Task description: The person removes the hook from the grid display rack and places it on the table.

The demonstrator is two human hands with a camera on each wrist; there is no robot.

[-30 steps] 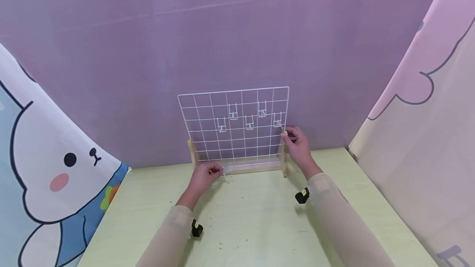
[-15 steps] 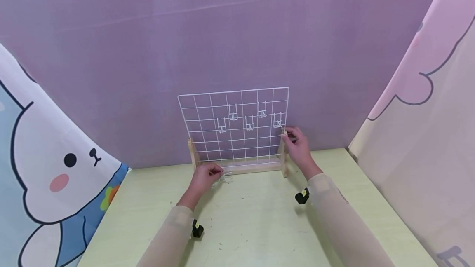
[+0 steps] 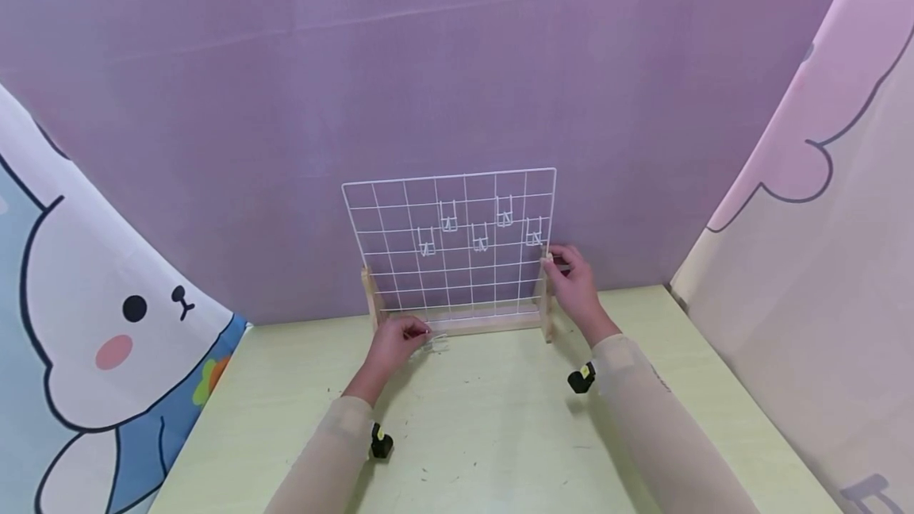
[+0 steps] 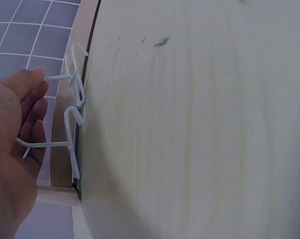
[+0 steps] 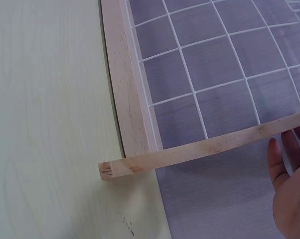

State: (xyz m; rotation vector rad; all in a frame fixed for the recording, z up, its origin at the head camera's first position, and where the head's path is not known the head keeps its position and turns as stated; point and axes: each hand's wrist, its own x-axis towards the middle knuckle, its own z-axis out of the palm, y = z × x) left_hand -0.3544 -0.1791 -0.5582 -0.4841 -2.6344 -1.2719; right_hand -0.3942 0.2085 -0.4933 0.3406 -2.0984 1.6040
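At the foot of a white wire grid rack (image 3: 448, 177), my left hand (image 3: 389, 349) pinches one white wire hook (image 4: 60, 77) between thumb and forefinger. A second white wire hook (image 4: 55, 144) lies against its curled lower fingers. Both hooks reach out past the hand, in front of the wooden base bar (image 3: 493, 324). My right hand (image 3: 578, 288) grips the top of the right wooden upright (image 5: 200, 149); its fingertips are partly out of the right wrist view. Several matching hooks (image 3: 481, 240) hang on the grid's upper half.
The rack stands near the back of a pale yellow-green table (image 3: 514, 435), before a purple backdrop (image 3: 457, 62). A rabbit-print cloth (image 3: 86, 300) borders the left, a cream and pink cloth (image 3: 842, 244) the right. Small dark specks mark the tabletop.
The hooks in my left hand have turned so that their ends point right, more clearly in sight. My right hand keeps its grip on the upright, and the rack stays in place.
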